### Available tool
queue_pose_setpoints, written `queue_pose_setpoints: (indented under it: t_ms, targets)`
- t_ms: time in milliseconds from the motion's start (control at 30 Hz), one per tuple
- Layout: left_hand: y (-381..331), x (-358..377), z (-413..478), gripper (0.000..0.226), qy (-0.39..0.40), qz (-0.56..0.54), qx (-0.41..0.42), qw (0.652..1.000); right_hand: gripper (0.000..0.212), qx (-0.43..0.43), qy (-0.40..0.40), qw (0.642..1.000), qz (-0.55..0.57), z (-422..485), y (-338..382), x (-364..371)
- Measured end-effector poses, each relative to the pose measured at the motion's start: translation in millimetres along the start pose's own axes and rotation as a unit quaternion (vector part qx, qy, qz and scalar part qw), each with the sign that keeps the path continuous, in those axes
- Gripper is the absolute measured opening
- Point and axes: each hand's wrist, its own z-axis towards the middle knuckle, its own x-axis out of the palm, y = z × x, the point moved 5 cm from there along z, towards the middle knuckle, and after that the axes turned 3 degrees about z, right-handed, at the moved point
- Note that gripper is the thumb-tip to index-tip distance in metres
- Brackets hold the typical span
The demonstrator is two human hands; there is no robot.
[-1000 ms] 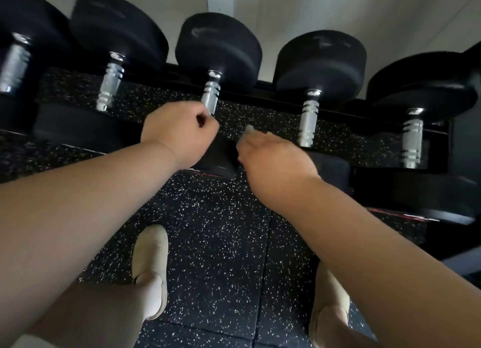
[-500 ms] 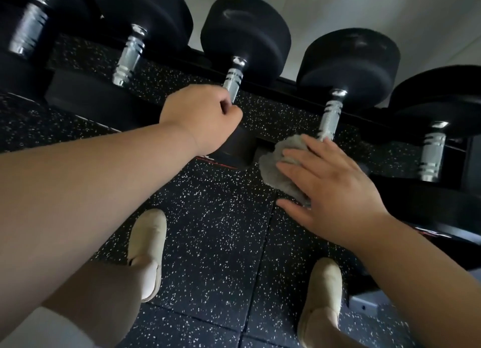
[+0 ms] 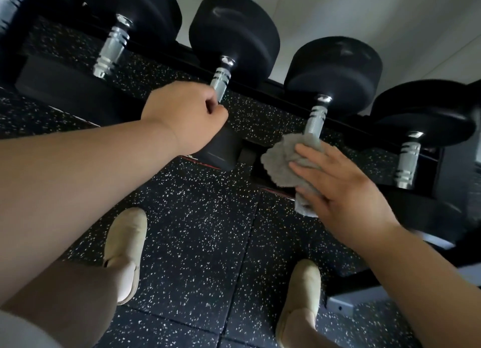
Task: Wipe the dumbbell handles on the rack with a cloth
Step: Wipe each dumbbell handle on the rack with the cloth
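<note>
Black dumbbells with knurled steel handles lie in a row on a dark rack [image 3: 263,88]. My left hand [image 3: 187,116] grips the lower part of the middle dumbbell's handle [image 3: 221,78]. One dumbbell to the right, a grey cloth [image 3: 282,161] lies over the lower end of the handle [image 3: 315,120]. My right hand [image 3: 338,186] presses the cloth against it with straight, spread fingers. A corner of the cloth hangs out below the palm. The part of that handle under the cloth is hidden.
More dumbbells sit to the left [image 3: 112,48] and right [image 3: 407,160] on the rack. Below is speckled black rubber floor [image 3: 195,217] with my two beige shoes [image 3: 125,256] [image 3: 299,303]. A white wall [image 3: 364,14] rises behind the rack.
My right hand has brought the grey cloth from beside my left hand to the handle one dumbbell to the right and laid it over the lower end. My left hand keeps its grip.
</note>
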Motion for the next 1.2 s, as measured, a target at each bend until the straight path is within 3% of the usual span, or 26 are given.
queue_pose_setpoints:
  t_ms: [100, 233, 300, 367, 467, 600, 667, 833, 900, 1033, 1100, 1200]
  targets:
    - [-3, -1, -1, 0.025, 0.005, 0.003, 0.000, 1.000, 0.032, 0.147, -0.031, 0.983, 0.109, 18, -7, -7]
    - [-6, -4, -2, 0.023, 0.008, 0.009, 0.002, 1.000, 0.026, 0.364, -0.080, 0.925, 0.075, 64, -40, -25]
    - [-6, -4, -3, 0.023, 0.010, 0.012, -0.002, 1.000, 0.047, 0.434, -0.013, 0.896, 0.090, 77, -64, -16]
    - [-4, -3, -3, 0.023, 0.007, 0.016, -0.008, 1.000, 0.068, 0.469, 0.117, 0.867, 0.123, 81, -74, 2]
    - [-4, -4, -2, 0.022, 0.011, 0.009, -0.016, 1.000, 0.078, 0.477, 0.222, 0.844, 0.105, 81, -76, 16]
    - [-4, -4, -2, 0.023, 0.014, 0.010, -0.013, 1.000, 0.040, 0.432, 0.258, 0.864, 0.002, 88, -79, 16]
    - [-3, -2, -2, 0.024, 0.014, 0.016, -0.011, 1.000, 0.037, 0.444, 0.228, 0.867, 0.000, 97, -78, 11]
    - [-4, -3, -1, 0.025, 0.007, 0.015, -0.009, 1.000, 0.040, 0.482, 0.071, 0.871, 0.064, 115, -90, 11]
    - [-4, -4, -2, 0.024, 0.007, 0.004, -0.012, 1.000, 0.045, 0.470, 0.100, 0.875, 0.057, 109, -91, 17]
    - [-5, -5, -3, 0.022, 0.012, 0.006, -0.014, 1.000, 0.049, 0.435, 0.289, 0.851, 0.048, 77, -94, 24]
    - [-5, -5, -2, 0.023, 0.018, 0.009, -0.016, 1.000, 0.049, 0.431, 0.288, 0.852, 0.071, 69, -101, 22]
    - [-6, -5, -2, 0.023, 0.020, 0.008, -0.014, 1.000, 0.042, 0.443, 0.208, 0.866, 0.101, 80, -103, 19]
